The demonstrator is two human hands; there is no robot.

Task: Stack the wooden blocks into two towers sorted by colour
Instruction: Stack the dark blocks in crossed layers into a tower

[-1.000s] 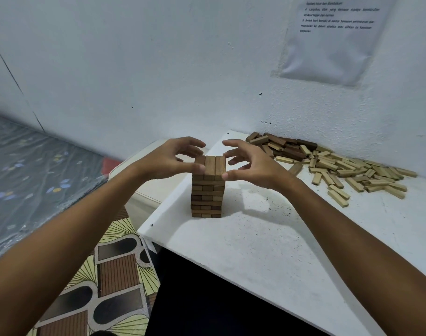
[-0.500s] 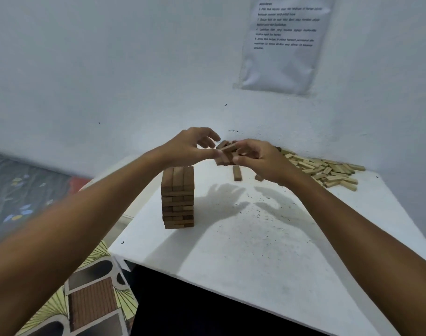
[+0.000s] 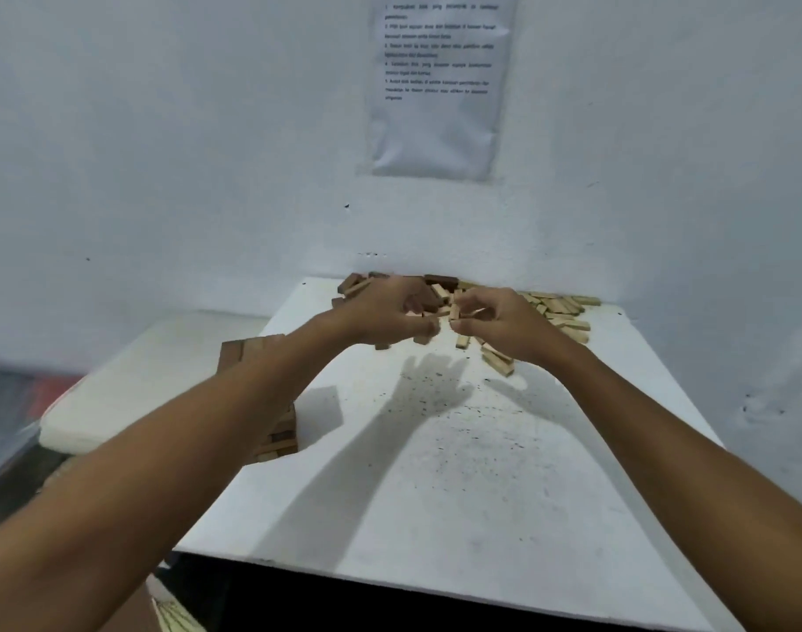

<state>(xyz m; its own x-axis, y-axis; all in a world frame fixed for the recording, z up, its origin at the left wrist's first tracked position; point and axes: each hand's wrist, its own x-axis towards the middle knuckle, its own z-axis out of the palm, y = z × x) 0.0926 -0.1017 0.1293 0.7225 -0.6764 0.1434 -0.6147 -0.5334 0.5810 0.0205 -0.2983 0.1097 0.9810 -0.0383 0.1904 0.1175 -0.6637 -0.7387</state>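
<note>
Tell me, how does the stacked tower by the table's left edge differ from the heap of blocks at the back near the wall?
The tower is neatly layered and upright; the heap lies loose and scattered flat. The tower looks all dark brown, while the heap mixes dark blocks on its left with pale ones on its right. The left forearm hides much of the tower; the heap is partly hidden by both hands reaching into it. Both rest on the white table.

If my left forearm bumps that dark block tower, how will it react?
The dark block tower would probably topple: it looks tall and narrow, built of loose layers. It stands near the table edge, so blocks could drop off. Each wooden block should stay rigid, likely sliding rather than rolling.
</note>
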